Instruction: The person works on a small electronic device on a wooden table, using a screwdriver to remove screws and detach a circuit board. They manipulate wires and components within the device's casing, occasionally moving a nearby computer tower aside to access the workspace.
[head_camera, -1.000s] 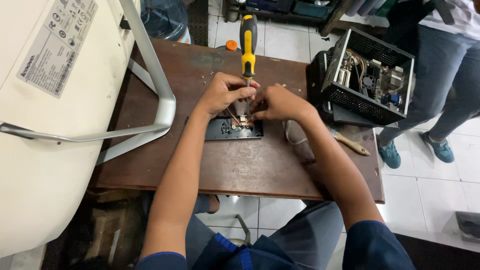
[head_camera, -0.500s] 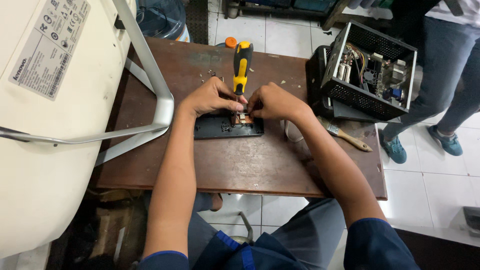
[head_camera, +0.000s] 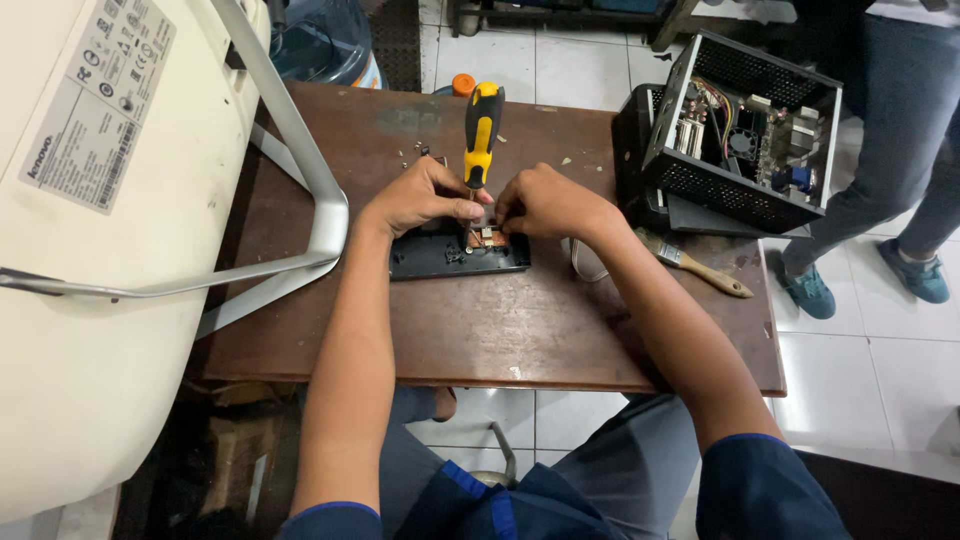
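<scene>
A flat black device (head_camera: 440, 258) lies on the brown wooden table (head_camera: 480, 330), its right end showing a small copper-coloured part (head_camera: 482, 238). My left hand (head_camera: 420, 200) is closed around the lower end of a yellow and black screwdriver (head_camera: 482, 130), which stands nearly upright with its tip down on that part. My right hand (head_camera: 548, 205) rests just right of the screwdriver. Its fingertips are pinched together at the small part beside the tip. Exactly what those fingertips grip is hidden.
A big white monitor back with a grey metal stand (head_camera: 300, 170) fills the left. An open black computer case (head_camera: 745, 130) stands at the table's right end, with a paintbrush (head_camera: 700, 265) in front of it. Another person's legs (head_camera: 900, 180) are at far right. Small screws (head_camera: 420, 150) lie behind the device.
Both hands stay at the device's right end. The screwdriver stays upright under my left hand, and the hands have closed in a little tighter around its tip.
</scene>
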